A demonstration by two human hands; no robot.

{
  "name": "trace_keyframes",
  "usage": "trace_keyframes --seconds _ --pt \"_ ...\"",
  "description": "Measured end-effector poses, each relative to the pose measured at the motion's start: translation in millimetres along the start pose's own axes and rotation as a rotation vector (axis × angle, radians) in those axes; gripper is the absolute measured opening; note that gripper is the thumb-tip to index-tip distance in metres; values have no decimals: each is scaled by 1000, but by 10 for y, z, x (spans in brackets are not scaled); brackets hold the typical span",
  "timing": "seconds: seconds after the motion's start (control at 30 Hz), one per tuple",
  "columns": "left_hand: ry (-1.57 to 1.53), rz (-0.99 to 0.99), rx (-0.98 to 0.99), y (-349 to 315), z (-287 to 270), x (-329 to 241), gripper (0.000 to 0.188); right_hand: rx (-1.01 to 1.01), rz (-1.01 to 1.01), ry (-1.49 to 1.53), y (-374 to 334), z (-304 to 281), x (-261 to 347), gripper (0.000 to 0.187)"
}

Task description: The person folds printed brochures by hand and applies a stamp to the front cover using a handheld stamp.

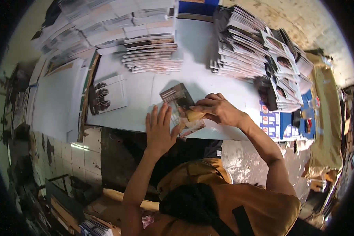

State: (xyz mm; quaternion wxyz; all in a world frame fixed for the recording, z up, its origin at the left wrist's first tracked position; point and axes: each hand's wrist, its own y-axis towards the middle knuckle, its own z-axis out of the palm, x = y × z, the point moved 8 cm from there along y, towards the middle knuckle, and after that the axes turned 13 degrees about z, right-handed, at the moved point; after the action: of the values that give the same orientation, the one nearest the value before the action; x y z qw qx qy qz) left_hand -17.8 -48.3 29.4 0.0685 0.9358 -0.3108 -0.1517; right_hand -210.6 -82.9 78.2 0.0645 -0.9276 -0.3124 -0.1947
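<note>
A printed leaflet (177, 93) with a dark photo cover lies at a slant near the front edge of the white table. My left hand (160, 128) rests flat at its left side, fingers spread, the thumb reaching onto its lower part. From the right, my right hand (223, 111) bends its fingers around a small yellowish-tan piece (194, 115) pressed against the leaflet. What that piece is I cannot make out, since the fingers cover part of it. Further left on the table lies a white leaflet (116, 92) with dark figures printed on it.
Stacked folded leaflets (151, 55) stand behind the hands, with tall paper piles (106, 23) further back. More leaflet stacks (242, 47) fill the back right. White sheets (55, 98) lie on the left. A small bottle (308, 114) stands at the right edge.
</note>
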Motion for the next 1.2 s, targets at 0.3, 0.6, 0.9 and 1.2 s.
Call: trace_keyframes --seconds 0.3,0.6,0.9,1.2 --pt "35 -37 -6 23 -20 36 74 -166 -13 -35 906 -41 -368 56" --pt "-160 -100 352 302 -162 11 64 179 4 54 -398 205 82 54" --pt "682 -2347 388 -5591 -1759 -3679 31 -598 34 285 -428 -206 -61 57" --pt "573 -1859 -408 -4889 -1459 -2917 26 -738 149 485 -63 -166 -336 88"
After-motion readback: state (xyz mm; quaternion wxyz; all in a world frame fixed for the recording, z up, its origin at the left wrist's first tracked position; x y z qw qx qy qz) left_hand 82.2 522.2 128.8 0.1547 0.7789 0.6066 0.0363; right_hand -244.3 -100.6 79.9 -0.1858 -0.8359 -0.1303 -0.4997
